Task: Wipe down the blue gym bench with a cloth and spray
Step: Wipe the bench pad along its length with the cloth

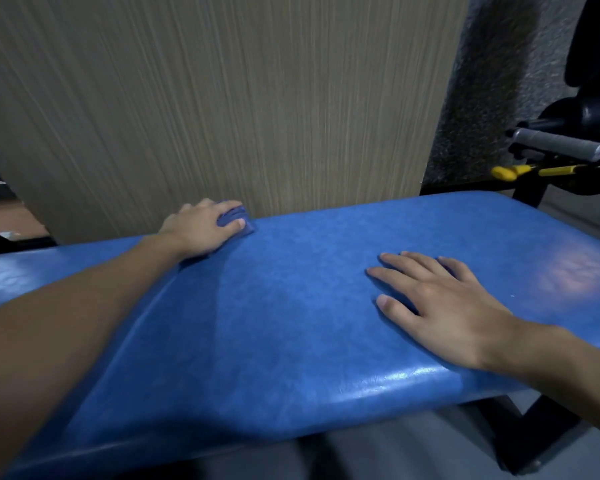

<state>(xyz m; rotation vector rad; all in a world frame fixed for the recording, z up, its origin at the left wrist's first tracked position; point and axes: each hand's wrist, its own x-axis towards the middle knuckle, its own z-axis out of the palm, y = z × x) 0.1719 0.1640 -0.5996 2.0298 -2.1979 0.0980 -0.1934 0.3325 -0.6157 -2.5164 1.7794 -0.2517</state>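
Seen from the head camera, the bench (291,306) runs left to right across the view — glossy blue vinyl, long axis horizontal, on a black frame (520,438). Behind it stands a wood-grain panel (222,98). The left hand (201,226) clutches a bunched blue cloth (234,220) at the far edge; the right hand (440,303) lies flat, fingers spread.

L arm stretched to upper left of frame, left hand (201,225) w/ fingers curled in a closed grip. Right hand (440,299) flat, fingers spread, lower right.
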